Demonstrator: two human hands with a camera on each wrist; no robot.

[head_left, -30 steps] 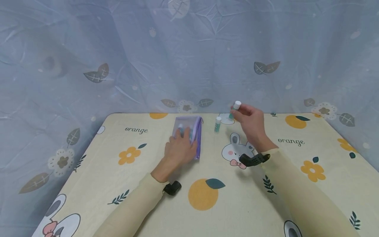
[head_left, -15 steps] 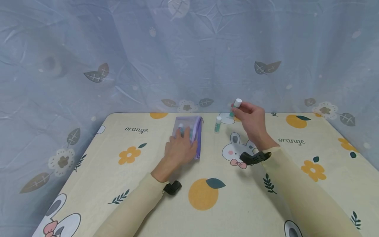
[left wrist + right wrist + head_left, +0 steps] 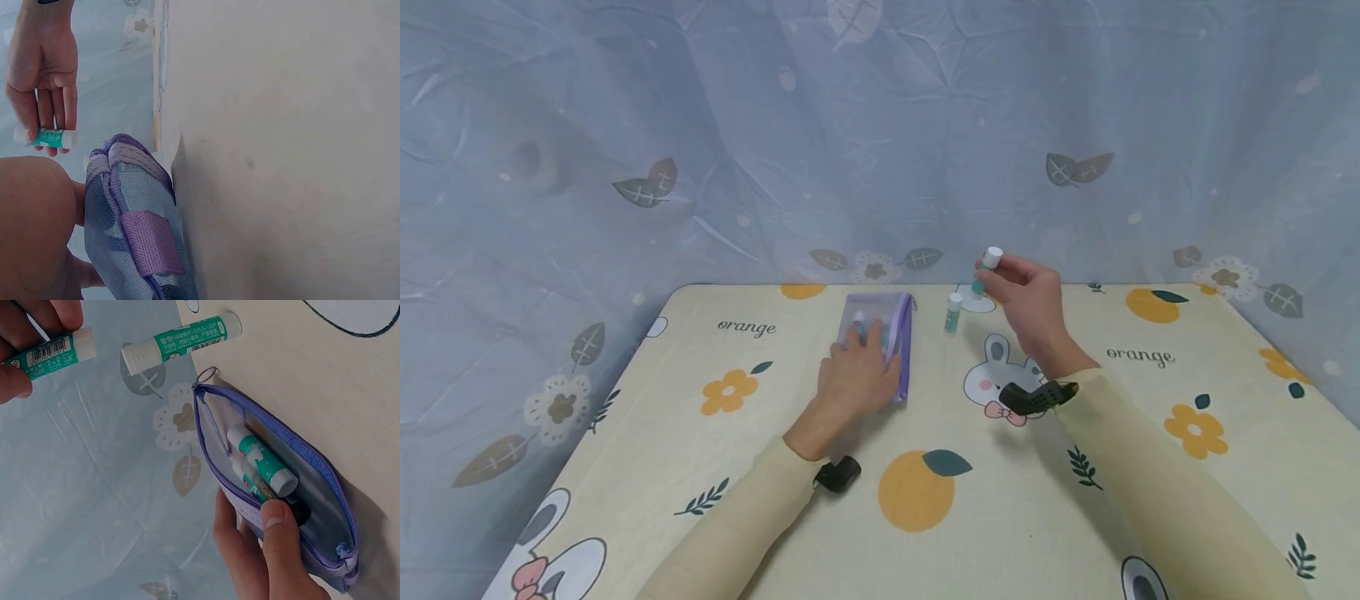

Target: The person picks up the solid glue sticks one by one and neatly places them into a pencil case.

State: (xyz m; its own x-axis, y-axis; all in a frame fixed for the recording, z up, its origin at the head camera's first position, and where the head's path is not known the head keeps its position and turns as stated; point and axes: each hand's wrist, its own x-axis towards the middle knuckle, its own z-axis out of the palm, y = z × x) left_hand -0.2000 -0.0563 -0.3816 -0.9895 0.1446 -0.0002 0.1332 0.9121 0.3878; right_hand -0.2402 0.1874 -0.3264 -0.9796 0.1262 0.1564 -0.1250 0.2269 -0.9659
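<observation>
A purple mesh zip pouch [image 3: 902,350] lies at the middle back of the table. My left hand [image 3: 859,377] holds it, the thumb over its rim and the fingers on the outer side, as the right wrist view shows. The pouch's mouth gapes, and inside are a green and white glue stick [image 3: 265,459] and at least one more, partly hidden by the thumb. Between thumb and fingers, my right hand [image 3: 1033,304] pinches a glue stick [image 3: 987,268] with a white cap, above the table's back edge. A further glue stick [image 3: 952,314] stands upright between pouch and right hand.
The table wears a cream cloth [image 3: 1030,517] printed with oranges, flowers and rabbits. A pale blue patterned curtain [image 3: 880,142] hangs right behind the back edge, close to the right hand.
My right hand, with its glue stick, has risen slightly and then shifted a little left towards the standing glue stick. The left hand and the pouch have stayed in place.
</observation>
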